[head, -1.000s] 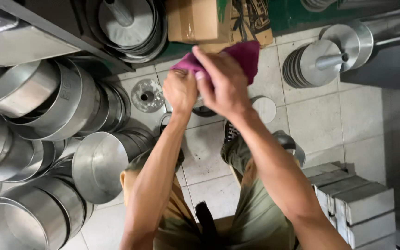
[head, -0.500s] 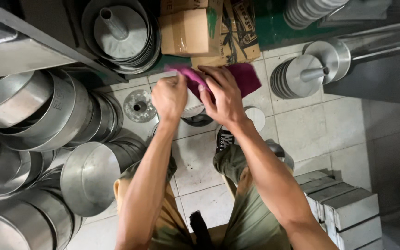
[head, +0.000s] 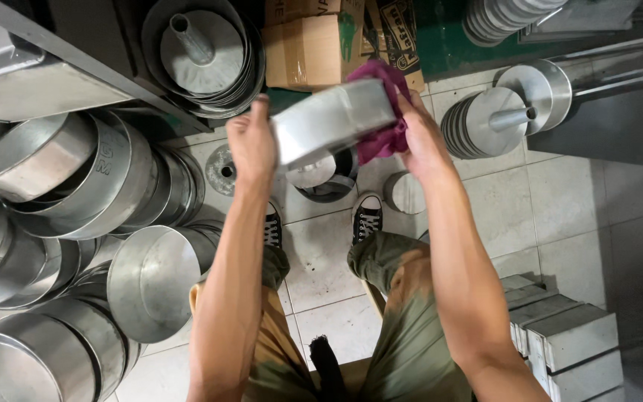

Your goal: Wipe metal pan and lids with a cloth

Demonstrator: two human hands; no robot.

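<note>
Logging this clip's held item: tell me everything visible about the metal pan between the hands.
The metal pan is a shallow, straight-walled piece of dull silvery sheet metal, slightly motion-blurred. It is held tilted above the tiled floor. The left hand grips its left end; the right hand presses a magenta cloth against its right end.

We hold a metal pan (head: 334, 121) between both hands: the left hand (head: 253, 145) at its left end, the right hand (head: 420, 141) at its right end, with a cloth (head: 381, 138) between the right hand and the pan. Stacked round pans (head: 76, 246) lie to the left. Cardboard boxes (head: 314, 41) stand far, behind the pan. Tube pans (head: 485, 112) lie to the right. Rectangular tins (head: 567, 342) sit near right. Our shoes (head: 366, 217) rest on the tiled floor (head: 560, 216) below the pan.
</note>
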